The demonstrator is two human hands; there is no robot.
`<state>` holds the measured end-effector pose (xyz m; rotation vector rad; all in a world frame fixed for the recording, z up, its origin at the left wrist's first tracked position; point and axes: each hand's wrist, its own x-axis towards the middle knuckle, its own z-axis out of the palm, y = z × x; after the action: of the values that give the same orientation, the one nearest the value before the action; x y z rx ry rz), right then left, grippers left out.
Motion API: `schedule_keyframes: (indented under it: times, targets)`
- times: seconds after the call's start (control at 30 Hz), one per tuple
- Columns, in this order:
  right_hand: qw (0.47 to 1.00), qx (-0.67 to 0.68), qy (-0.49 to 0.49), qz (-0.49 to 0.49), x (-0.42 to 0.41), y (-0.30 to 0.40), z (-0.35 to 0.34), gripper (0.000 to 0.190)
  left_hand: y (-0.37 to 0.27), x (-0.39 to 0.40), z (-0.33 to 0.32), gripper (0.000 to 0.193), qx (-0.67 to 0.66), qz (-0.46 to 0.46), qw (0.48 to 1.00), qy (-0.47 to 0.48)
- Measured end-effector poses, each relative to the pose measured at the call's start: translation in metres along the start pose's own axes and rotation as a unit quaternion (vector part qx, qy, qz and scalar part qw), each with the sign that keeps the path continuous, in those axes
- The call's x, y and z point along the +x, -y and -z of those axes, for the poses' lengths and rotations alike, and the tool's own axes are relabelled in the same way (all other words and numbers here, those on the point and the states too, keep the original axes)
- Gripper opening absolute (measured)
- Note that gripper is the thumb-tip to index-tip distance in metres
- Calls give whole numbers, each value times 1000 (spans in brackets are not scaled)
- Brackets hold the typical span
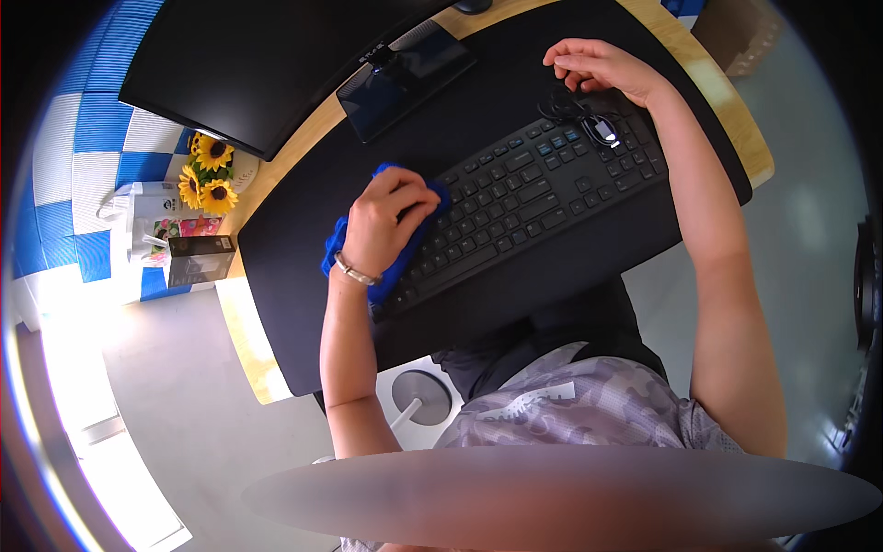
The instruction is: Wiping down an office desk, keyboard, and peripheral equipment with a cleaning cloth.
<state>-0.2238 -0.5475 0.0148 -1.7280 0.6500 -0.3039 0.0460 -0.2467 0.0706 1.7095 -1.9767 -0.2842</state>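
Observation:
My left hand [390,221], with a bracelet at the wrist, is closed on a blue cloth [393,276] at the left end of a black keyboard [483,207]. Part of the cloth is hidden under the hand. Over the keyboard's far right corner is my right hand [600,67], its fingers loosely curled and apart, with nothing seen in them. A coiled black cable [586,124] with a metal plug lies on the keyboard's right part, just below that hand. The keyboard rests on a black desk mat [310,214].
A monitor [276,62] on a dark stand [407,86] stands at the back. Artificial sunflowers [214,172], a white bag [145,214] and a dark box [200,261] are by the wooden desk's left edge [245,345]. A cardboard box [735,34] is beyond its far right corner.

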Motion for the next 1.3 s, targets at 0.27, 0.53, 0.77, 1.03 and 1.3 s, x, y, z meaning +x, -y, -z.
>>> schedule_keyframes:
  times: [0.27, 0.53, 0.77, 1.03, 1.3]
  targets:
    - [1000, 1, -6, 3, 1, -1, -3, 31, -5, 5, -9, 10, 6, -17, 999, 30]
    - [1000, -27, -9, 9, 1, -1, -5, 30, -4, 11, -16, 12, 74, 1, 997, -22]
    - [1000, -24, -9, 11, 2, -1, -5, 32, -10, 21, -19, 8, 42, -17, 999, -10]
    - [1000, -26, 2, 1, 0, 6, -7, 31, -9, 21, -26, 13, 61, 13, 998, -29]
    - [999, -46, 1, 13, 3, 5, -9, 32, -11, 33, -36, 10, 32, -54, 996, -61]
